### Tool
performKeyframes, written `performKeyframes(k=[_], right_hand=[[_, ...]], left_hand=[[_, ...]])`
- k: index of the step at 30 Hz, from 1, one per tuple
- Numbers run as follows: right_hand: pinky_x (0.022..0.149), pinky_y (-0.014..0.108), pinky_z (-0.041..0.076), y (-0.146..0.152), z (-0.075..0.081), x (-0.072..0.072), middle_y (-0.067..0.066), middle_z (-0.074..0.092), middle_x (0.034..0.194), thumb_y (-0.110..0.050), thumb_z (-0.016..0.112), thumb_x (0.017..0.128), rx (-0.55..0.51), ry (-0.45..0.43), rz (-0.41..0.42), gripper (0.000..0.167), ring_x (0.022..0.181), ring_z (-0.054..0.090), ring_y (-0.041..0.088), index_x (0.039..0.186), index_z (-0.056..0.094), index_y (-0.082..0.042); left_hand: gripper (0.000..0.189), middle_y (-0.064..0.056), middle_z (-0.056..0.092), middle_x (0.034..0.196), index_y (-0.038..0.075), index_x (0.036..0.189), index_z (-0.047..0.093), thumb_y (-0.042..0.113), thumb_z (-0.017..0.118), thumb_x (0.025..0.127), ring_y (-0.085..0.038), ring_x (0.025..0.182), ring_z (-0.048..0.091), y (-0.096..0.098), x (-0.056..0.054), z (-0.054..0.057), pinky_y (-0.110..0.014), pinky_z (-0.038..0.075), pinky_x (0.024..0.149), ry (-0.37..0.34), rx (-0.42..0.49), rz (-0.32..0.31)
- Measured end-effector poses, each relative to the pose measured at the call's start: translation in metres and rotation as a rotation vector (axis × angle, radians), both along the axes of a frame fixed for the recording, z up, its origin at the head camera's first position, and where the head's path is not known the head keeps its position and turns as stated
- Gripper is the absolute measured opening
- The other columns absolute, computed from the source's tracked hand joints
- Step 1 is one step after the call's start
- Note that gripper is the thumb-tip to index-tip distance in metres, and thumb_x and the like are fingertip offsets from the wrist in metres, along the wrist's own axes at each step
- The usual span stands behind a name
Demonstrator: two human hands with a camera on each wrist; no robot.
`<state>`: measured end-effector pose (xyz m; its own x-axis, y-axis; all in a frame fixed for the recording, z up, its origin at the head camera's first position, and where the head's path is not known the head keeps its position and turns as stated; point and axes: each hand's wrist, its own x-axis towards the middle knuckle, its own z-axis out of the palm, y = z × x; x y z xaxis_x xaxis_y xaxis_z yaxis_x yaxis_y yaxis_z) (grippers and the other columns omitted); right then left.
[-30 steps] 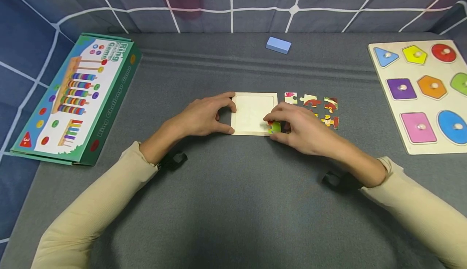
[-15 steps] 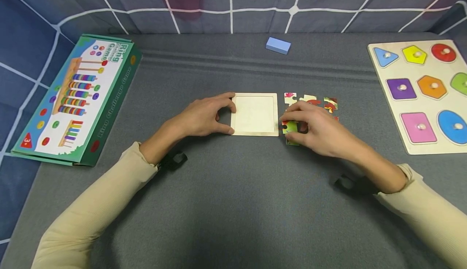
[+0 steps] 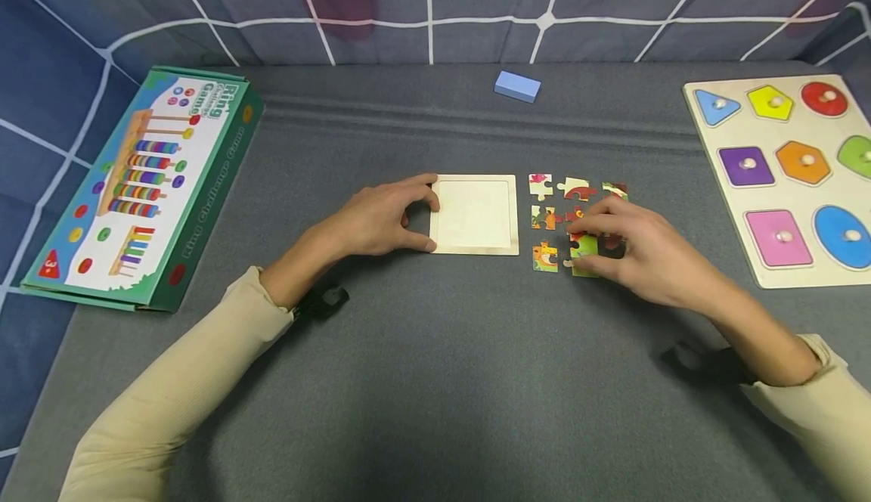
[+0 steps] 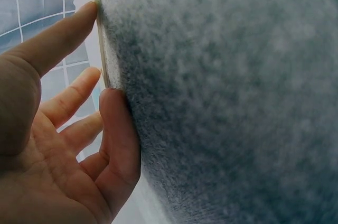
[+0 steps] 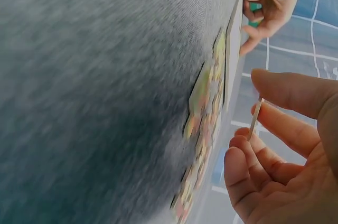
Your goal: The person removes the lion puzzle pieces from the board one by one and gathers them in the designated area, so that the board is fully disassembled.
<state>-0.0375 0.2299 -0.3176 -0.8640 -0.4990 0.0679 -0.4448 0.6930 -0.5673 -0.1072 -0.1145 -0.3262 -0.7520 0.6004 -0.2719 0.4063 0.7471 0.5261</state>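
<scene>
A square, light wooden puzzle tray (image 3: 475, 215) with a raised rim lies flat on the grey table, bare inside. My left hand (image 3: 384, 218) holds its left side, thumb near the lower corner and index finger near the upper one. My right hand (image 3: 649, 252) pinches a green and red jigsaw piece (image 3: 584, 245) between thumb and fingers; edge-on in the right wrist view, this thin piece (image 5: 254, 120) is raised above the table. Under and around that hand lie several loose jigsaw pieces (image 3: 544, 256), roughly in rows right of the tray. Some are partly hidden by the hand.
A green ring game box (image 3: 156, 184) lies at the left. At the back is a small blue block (image 3: 517, 86). A wooden shape board (image 3: 735, 218) with knobbed coloured shapes lies at the right. Blue checked cloth (image 3: 381, 3) rises behind the table.
My right hand has moved right with the pinched jigsaw piece, from the tray's lower right corner to over the loose pieces. My left hand and the tray have stayed put.
</scene>
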Motion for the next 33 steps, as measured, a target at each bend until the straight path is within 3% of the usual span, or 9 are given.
performKeyframes(k=[6,15,22,33], right_hand=[[0.067,0.025,0.035,0.014,-0.001,0.009,-0.004,0.059,0.107,-0.005,0.085,0.075,0.053,-0.009,-0.058,0.041,0.084,0.05,0.013,0.113,0.072,-0.009],[0.069,0.027,0.036,0.036,-0.008,0.021,0.002,0.058,0.113,-0.001,0.085,0.073,0.099,0.022,-0.07,0.044,0.089,0.052,0.015,0.114,0.071,-0.009],[0.073,0.043,0.04,0.041,-0.013,0.024,0.006,0.058,0.111,-0.004,0.085,0.074,0.148,-0.044,-0.115,0.044,0.096,0.055,0.024,0.116,0.071,-0.007],[0.074,0.044,0.039,0.04,-0.015,0.022,0.005,0.059,0.104,-0.005,0.084,0.077,0.158,-0.061,-0.085,0.043,0.093,0.053,0.022,0.117,0.069,-0.006]], left_hand=[[0.045,-0.002,0.031,0.159,0.015,0.119,0.062,0.032,0.082,0.082,-0.014,0.079,0.057,-0.001,0.001,0.001,-0.035,0.043,0.069,0.002,-0.008,-0.001],[0.044,-0.001,0.031,0.159,0.016,0.118,0.061,0.032,0.082,0.082,-0.014,0.075,0.056,0.0,0.0,0.002,-0.036,0.042,0.069,-0.01,-0.011,0.007],[0.044,-0.001,0.031,0.158,0.017,0.118,0.06,0.032,0.082,0.082,-0.014,0.075,0.056,0.0,0.0,0.001,-0.036,0.042,0.069,-0.013,-0.012,0.004],[0.044,-0.001,0.031,0.158,0.016,0.118,0.06,0.032,0.082,0.082,-0.014,0.077,0.057,0.0,0.0,0.001,-0.036,0.042,0.07,-0.009,-0.006,0.007]])
